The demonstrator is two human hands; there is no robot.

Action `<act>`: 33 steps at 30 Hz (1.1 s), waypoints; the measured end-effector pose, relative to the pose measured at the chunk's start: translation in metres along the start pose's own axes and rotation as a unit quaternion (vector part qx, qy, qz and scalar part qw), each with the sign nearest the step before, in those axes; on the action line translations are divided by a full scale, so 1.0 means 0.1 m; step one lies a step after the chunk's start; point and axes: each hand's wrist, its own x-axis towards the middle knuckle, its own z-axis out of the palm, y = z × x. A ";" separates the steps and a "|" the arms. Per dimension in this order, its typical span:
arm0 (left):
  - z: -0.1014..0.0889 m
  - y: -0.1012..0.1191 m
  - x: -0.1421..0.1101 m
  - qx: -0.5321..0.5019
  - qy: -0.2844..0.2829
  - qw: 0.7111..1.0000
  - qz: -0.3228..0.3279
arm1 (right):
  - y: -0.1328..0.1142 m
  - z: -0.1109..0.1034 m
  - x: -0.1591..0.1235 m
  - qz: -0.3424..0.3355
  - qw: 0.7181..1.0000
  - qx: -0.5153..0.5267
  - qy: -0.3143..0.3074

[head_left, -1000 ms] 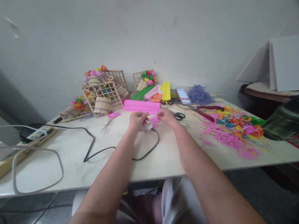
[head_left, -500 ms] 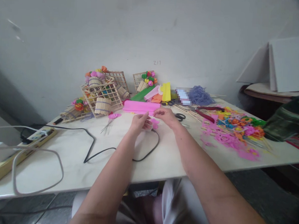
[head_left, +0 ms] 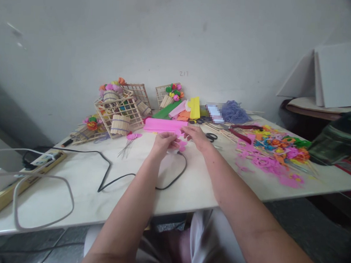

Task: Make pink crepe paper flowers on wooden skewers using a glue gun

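My left hand (head_left: 163, 142) and my right hand (head_left: 196, 136) meet over the middle of the white table (head_left: 79, 189). Between their fingertips they pinch a small pink flower piece (head_left: 181, 143). A folded pink sheet (head_left: 165, 125) lies just behind the hands. A black cable (head_left: 172, 180) loops on the table under them. Black scissors (head_left: 211, 137) lie just right of my right hand.
Wooden stick cages with paper flowers (head_left: 120, 108) stand at the back left. Coloured sheets (head_left: 191, 108) and purple yarn (head_left: 235, 111) lie behind. Pink scraps and coloured flowers on sticks (head_left: 275, 151) cover the right side. A power strip (head_left: 21, 177) sits at the left edge.
Both hands have shifted slightly away from me toward the folded pink sheet, still pinching the pink piece together. Nothing else on the table has moved.
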 end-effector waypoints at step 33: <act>0.00 -0.05 0.02 0.013 0.051 0.997 0.051 | 0.08 -0.35 0.03 0.153 0.767 -0.624 0.002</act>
